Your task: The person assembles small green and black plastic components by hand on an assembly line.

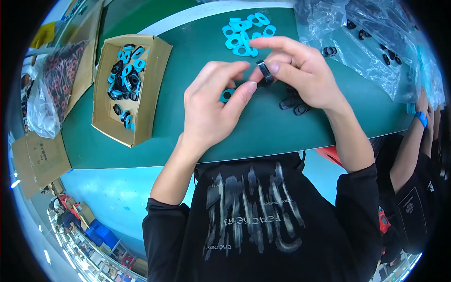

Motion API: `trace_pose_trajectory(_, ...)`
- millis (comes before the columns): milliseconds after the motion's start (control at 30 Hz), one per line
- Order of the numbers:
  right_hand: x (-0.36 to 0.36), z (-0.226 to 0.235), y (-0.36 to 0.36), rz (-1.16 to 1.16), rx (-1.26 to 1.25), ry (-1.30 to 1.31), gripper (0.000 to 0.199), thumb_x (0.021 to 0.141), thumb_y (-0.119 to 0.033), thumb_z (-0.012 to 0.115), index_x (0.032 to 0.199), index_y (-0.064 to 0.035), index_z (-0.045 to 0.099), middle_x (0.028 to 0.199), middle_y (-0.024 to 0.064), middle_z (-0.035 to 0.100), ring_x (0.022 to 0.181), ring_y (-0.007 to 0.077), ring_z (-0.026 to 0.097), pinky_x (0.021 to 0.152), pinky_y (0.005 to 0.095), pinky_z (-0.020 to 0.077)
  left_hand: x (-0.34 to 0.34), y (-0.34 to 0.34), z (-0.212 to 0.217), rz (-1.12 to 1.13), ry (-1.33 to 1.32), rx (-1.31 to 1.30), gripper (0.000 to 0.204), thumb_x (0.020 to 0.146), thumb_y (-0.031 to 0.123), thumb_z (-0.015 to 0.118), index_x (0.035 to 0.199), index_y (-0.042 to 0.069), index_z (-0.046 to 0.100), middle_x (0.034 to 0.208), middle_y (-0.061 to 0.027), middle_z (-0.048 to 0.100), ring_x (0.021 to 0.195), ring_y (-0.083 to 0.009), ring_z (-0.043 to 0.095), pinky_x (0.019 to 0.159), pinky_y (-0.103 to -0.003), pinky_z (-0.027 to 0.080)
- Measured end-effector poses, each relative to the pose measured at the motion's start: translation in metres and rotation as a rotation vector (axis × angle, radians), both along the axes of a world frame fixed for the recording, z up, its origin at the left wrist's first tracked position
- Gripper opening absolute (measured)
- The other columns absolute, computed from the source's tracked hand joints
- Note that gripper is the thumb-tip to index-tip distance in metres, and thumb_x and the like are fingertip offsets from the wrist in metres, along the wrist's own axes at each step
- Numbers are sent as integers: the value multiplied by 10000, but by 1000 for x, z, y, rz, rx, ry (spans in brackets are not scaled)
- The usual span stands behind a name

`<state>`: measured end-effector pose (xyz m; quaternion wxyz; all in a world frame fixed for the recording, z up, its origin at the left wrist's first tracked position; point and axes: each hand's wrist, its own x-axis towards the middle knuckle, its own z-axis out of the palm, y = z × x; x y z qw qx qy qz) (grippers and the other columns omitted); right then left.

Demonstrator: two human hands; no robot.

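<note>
Over there, above the green table (275, 134), the right hand (305, 77) has its grip pinched on a small black ring (265, 72). The left hand (209, 103) sits just beside it, thumb and forefinger spread — whether it touches the ring I can't tell. Loose turquoise pieces (244, 36) lie beyond the hands, black pieces (290, 103) below the right wrist — and a cardboard box (156, 89) of black-and-turquoise parts (126, 83) stands to the left.

A black top (253, 235) bears vertical grey-white brushstrokes (252, 188) and small pale lettering (233, 221). Its black sleeves (162, 230) are elbow-length.
</note>
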<state>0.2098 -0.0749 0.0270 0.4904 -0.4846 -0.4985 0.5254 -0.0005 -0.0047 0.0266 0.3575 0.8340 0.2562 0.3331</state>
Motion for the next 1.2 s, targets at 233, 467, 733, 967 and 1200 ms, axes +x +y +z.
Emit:
trace_pose_trajectory(233,-26,-15,-5,-91,360,-502,367,886,-32,649,1251,-16,614,974,138,733,902,262,727,787,344,570,8,-10,-2,-3,-113,106,227,824,13,782,1046,-19,745,963,-112,694,812,-222,671,679,-308,551)
trace_pose_trajectory(467,-23,-13,-2,-207,422,-681,171,846,-76,721,1006,-17,702,814,97,672,781,242,674,701,343,545,-28,-6,-10,83,31,19,272,785,37,830,1037,6,734,986,-122,690,754,-230,672,664,-295,561)
trace_pose_trajectory(733,-17,-15,-6,-145,201,-972,185,816,-126,764,928,-24,659,833,79,596,878,258,566,793,380,484,-31,-8,-27,100,207,192,278,738,47,833,998,27,736,912,-96,633,866,-286,608,767,-383,513)
trace_pose_trajectory(967,-13,-20,-7,-113,280,-962,174,819,-86,738,963,-20,665,892,91,607,898,274,569,812,392,484,-32,-4,-26,94,227,109,265,739,41,829,985,15,732,910,-99,634,871,-287,606,773,-389,508)
trace_pose_trajectory(1200,-11,-23,12,-279,256,-886,213,826,-169,783,948,-36,670,801,70,611,835,266,577,757,393,487,-29,4,-18,-10,291,202,234,758,47,816,972,17,727,896,-97,619,876,-282,582,786,-392,482)
